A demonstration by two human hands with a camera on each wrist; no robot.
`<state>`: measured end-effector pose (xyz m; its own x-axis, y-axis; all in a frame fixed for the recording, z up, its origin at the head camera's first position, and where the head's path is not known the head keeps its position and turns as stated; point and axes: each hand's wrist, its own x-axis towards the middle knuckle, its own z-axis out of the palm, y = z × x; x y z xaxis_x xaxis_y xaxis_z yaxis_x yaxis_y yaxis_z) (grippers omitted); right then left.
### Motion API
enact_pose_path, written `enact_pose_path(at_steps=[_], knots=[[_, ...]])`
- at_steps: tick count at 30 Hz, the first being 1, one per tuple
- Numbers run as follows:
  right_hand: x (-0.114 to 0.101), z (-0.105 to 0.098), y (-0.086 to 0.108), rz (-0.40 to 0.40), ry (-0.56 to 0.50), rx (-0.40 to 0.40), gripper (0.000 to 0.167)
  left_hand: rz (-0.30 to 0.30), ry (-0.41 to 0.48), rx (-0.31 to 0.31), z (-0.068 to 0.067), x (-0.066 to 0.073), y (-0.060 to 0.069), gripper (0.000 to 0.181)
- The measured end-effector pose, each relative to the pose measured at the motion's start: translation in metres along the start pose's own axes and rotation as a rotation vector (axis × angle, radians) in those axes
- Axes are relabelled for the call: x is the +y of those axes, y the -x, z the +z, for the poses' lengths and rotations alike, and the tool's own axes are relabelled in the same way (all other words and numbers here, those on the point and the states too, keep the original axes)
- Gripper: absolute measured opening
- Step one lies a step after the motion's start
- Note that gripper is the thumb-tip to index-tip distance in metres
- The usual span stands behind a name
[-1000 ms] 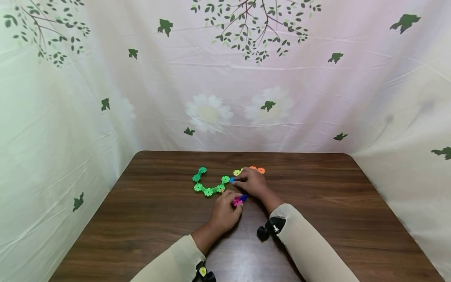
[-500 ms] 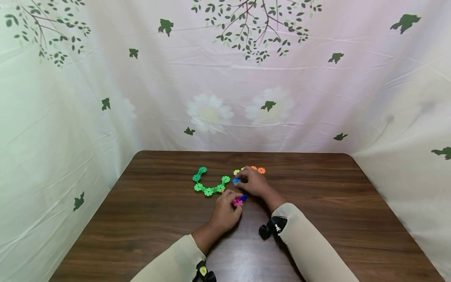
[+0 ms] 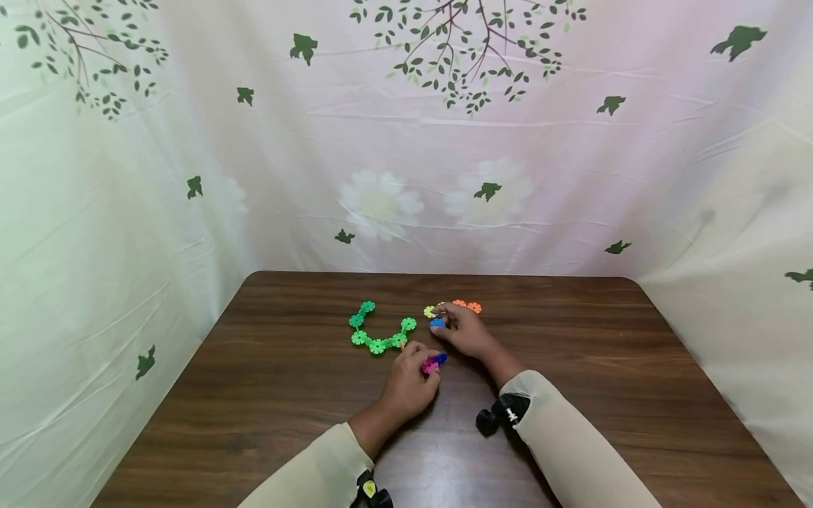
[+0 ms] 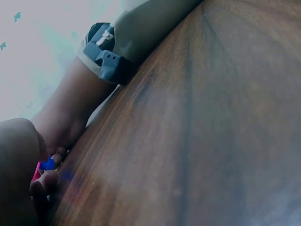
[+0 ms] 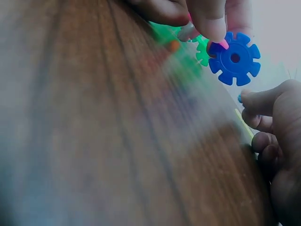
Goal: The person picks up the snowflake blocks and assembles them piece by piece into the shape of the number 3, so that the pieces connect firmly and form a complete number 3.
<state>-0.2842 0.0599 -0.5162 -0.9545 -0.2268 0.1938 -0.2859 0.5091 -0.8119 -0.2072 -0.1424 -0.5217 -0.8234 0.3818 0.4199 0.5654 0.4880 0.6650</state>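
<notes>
My left hand [image 3: 409,384] pinches a pink notched disc [image 3: 430,367] joined to a dark blue notched disc [image 5: 234,58], just above the table. To its right and farther back, my right hand [image 3: 468,331] pinches a lighter blue notched disc [image 3: 437,322] between thumb and fingers; only a sliver of it shows in the right wrist view. Left of both hands lies a curved chain of linked green discs [image 3: 377,346], bowed towards me. Behind my right fingers runs a chain of yellow to orange discs [image 3: 474,307], partly hidden by that hand.
The dark wooden table [image 3: 267,395] reaches back to a printed curtain [image 3: 406,247], which also hangs along both sides. A small orange bit [image 3: 402,346] shows by my left fingertips, beside the green chain.
My right hand has drawn the lighter blue disc rightwards, away from the green chain's right end, and turned it so more of its face shows. My left hand has kept almost still.
</notes>
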Motion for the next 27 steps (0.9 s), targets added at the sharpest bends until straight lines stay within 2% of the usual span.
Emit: enact_pose_path(at_steps=[16, 19, 25, 27], knots=[[-0.003, -0.018, 0.034, 0.024, -0.112, -0.065, 0.040, -0.028, -0.012, -0.012, -0.001, 0.004, -0.002, 0.022], [-0.005, -0.019, 0.039, 0.061, -0.134, -0.057, 0.039, -0.019, -0.002, -0.004, -0.001, 0.003, -0.001, 0.022], [-0.009, -0.019, 0.049, 0.151, -0.219, -0.035, 0.039, 0.039, -0.005, 0.039, 0.001, -0.001, 0.000, 0.021], [-0.011, -0.019, 0.054, 0.173, -0.250, -0.037, 0.039, 0.030, -0.002, 0.033, 0.001, -0.001, -0.001, 0.021]])
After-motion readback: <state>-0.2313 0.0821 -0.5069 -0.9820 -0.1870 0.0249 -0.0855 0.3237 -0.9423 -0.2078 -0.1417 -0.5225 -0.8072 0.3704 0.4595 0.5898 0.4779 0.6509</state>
